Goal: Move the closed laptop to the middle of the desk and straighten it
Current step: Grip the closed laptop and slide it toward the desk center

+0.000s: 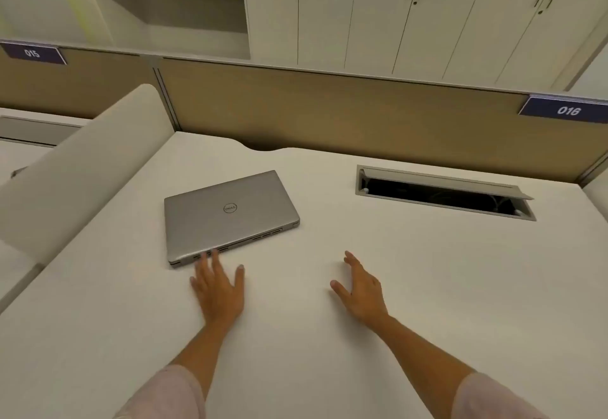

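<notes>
Laptop (227,218) closed, askew on desk (427,287); left hand (218,290) fingertips touching edge; both hands spread, empty.

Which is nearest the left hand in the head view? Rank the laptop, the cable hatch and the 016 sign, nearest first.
From the left hand:
1. Laptop, at its fingertips, left of centre.
2. Cable hatch, open, far right of the desk.
3. 016 sign, on the right of the partition.
</notes>
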The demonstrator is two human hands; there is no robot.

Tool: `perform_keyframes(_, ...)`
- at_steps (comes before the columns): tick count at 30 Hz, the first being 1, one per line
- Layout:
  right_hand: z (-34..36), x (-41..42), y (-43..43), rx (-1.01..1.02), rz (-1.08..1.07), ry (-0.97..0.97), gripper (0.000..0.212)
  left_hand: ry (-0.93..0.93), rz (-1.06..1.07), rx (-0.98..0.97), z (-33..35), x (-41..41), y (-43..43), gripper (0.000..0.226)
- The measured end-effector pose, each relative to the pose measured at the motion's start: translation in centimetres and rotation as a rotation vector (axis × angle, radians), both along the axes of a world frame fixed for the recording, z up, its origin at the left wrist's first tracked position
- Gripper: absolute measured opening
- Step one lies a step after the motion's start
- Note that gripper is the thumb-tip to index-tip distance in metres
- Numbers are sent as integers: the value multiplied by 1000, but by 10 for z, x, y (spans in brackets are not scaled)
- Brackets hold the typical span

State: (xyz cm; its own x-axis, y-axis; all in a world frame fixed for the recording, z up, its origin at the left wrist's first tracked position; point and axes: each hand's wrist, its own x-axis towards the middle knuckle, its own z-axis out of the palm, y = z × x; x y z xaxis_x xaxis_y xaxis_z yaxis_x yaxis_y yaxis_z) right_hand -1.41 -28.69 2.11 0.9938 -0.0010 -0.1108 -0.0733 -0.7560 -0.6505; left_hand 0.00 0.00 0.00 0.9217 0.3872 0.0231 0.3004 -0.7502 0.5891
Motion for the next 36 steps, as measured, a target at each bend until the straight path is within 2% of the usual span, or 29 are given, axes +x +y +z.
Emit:
perform_keyframes(3,11,30,15,62,14,72,77,-14,249,-83,13,25,34,74)
perform_keyframes(5,21,51,26,95,39,156,79,11,342,-200,24,42,55,78)
perform_keyframes(9,30,83,55,258,36,260,77,60,418,-429,32,67,75,83)
perform_keyframes(15,36,114,93,401,-29,339,80,65,539,-596,42,86,83,85)
perform_keyframes(17,38,122,99,428,-45,335,70,81,578,-633,43,89,87,82)
perform_keyframes(20,41,135,104,451,-35,359,57,97,584,-655,43,92,92,73)
perform_keyframes(24,41,148,112,417,-72,395,62,146,611,-630,49,95,98,69)
perform_keyframes(29,38,158,118,423,-196,362,51,246,583,-557,57,91,107,47)
perform_keyframes(33,35,160,101,385,-237,304,38,332,510,-551,45,76,103,54)
perform_keyframes(36,36,160,85,397,-285,278,36,366,455,-444,39,62,92,64)
